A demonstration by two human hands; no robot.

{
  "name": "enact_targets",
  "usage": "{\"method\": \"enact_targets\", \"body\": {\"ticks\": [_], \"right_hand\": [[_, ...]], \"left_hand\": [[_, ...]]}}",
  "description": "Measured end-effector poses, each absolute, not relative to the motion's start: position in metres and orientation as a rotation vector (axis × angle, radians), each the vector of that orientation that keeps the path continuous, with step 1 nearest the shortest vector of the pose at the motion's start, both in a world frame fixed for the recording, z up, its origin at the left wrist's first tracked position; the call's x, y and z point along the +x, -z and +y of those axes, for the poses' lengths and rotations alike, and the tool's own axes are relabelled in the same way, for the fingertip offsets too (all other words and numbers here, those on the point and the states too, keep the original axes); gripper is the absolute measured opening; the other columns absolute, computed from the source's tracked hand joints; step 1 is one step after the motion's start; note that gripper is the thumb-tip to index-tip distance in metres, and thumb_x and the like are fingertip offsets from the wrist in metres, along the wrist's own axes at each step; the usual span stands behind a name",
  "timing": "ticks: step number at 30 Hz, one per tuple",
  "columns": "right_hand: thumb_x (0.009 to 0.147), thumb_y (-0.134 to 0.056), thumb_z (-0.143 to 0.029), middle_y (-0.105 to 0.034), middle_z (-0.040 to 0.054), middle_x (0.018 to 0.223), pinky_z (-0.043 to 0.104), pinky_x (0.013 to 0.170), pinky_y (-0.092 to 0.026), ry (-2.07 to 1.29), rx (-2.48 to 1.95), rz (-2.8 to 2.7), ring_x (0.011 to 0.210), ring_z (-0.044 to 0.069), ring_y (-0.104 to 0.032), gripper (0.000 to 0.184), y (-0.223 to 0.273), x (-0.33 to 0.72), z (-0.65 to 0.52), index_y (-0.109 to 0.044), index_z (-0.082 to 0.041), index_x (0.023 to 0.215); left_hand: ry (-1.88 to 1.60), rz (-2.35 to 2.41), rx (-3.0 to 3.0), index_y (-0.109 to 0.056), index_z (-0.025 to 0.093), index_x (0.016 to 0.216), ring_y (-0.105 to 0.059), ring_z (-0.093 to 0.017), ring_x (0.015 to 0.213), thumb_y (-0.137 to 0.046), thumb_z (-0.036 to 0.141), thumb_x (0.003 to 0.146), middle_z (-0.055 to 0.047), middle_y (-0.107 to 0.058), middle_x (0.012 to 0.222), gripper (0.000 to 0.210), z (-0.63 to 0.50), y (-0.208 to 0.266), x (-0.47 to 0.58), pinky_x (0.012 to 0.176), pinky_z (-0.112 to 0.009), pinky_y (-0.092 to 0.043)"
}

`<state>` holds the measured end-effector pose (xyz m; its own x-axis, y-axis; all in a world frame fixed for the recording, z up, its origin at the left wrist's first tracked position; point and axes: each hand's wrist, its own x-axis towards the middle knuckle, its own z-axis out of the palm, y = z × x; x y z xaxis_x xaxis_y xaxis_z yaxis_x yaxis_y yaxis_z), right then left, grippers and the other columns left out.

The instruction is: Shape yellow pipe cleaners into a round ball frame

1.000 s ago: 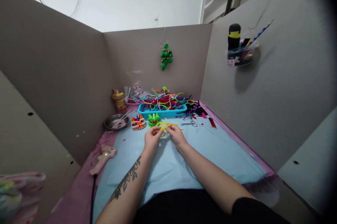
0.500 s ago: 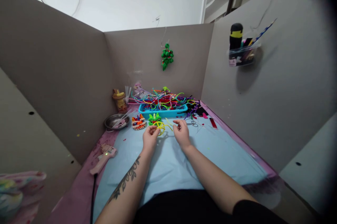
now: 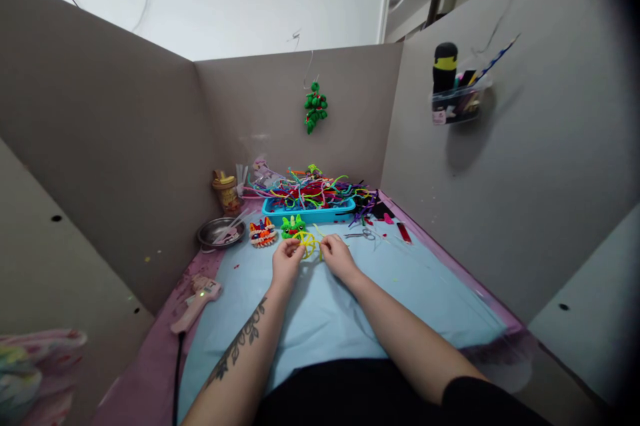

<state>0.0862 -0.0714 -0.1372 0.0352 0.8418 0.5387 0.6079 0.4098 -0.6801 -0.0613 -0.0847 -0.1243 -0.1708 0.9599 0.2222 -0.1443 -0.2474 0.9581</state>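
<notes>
Between my hands is a yellow pipe cleaner frame, bent into a ring with inner spokes. My left hand pinches its left side. On the right, my right hand has its fingertips closed on a loose yellow end of the same pipe cleaner work. Just behind the frame sits a green pipe cleaner animal head, partly covered by it. An orange and cream animal head stands to its left.
A blue tray heaped with coloured pipe cleaners stands at the back. Scissors lie right of my hands. At left are a metal bowl and a corded pink glue gun. Grey panels enclose the table.
My right hand has moved left and closed its fingers on the loose yellow end. My left hand keeps its pinch on the frame.
</notes>
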Motion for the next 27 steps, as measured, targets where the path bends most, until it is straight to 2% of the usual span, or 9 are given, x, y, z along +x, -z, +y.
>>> {"method": "enact_targets", "body": {"ticks": [8,14,17,23,27], "right_hand": [[0.079,-0.039,-0.015,-0.052,0.0028,0.075,0.028,0.069,-0.039,-0.207,-1.119,-1.634,0.075,0.017,-0.049,0.011,0.126,0.086,-0.080,-0.049,-0.020,0.075],[0.080,-0.041,-0.022,-0.052,0.0003,0.071,0.025,0.062,-0.039,-0.401,-1.079,-1.483,0.066,0.015,-0.049,0.010,0.126,0.083,-0.080,-0.050,-0.020,0.077],[0.076,-0.044,-0.024,-0.051,0.0005,0.070,0.025,0.061,-0.040,-0.533,-1.102,-1.477,0.067,0.015,-0.049,0.010,0.130,0.083,-0.074,-0.052,-0.019,0.071],[0.067,-0.053,-0.025,-0.052,0.0060,0.097,0.034,0.084,-0.038,-0.606,-1.167,-1.480,0.100,0.022,-0.047,0.009,0.138,0.085,-0.064,-0.058,-0.020,0.061],[0.068,-0.053,-0.027,-0.050,0.0058,0.110,0.035,0.094,-0.033,-0.758,-1.087,-1.476,0.109,0.021,-0.044,0.010,0.140,0.083,-0.065,-0.060,-0.020,0.064]], "left_hand": [[-1.535,1.121,1.269,-0.057,0.014,0.077,-0.057,-0.012,0.058,-0.070,0.028,0.058,-0.001,-0.062,0.064,0.027,-0.085,0.127,-0.060,0.057,-0.023,-0.043],[-1.454,1.075,1.331,-0.057,0.014,0.078,-0.054,-0.011,0.055,-0.069,0.029,0.061,-0.001,-0.061,0.064,0.026,-0.088,0.125,-0.058,0.056,-0.022,-0.041],[-1.453,1.038,1.365,-0.057,0.015,0.079,-0.053,-0.009,0.054,-0.068,0.029,0.062,0.000,-0.061,0.066,0.025,-0.090,0.124,-0.058,0.055,-0.021,-0.041],[-1.463,0.996,1.351,-0.055,0.015,0.080,-0.050,-0.008,0.053,-0.068,0.029,0.063,0.001,-0.059,0.065,0.025,-0.090,0.124,-0.059,0.054,-0.020,-0.039],[-1.497,0.995,1.347,-0.055,0.015,0.080,-0.052,-0.009,0.056,-0.068,0.030,0.063,0.001,-0.059,0.068,0.026,-0.086,0.128,-0.059,0.055,-0.020,-0.040]]}}
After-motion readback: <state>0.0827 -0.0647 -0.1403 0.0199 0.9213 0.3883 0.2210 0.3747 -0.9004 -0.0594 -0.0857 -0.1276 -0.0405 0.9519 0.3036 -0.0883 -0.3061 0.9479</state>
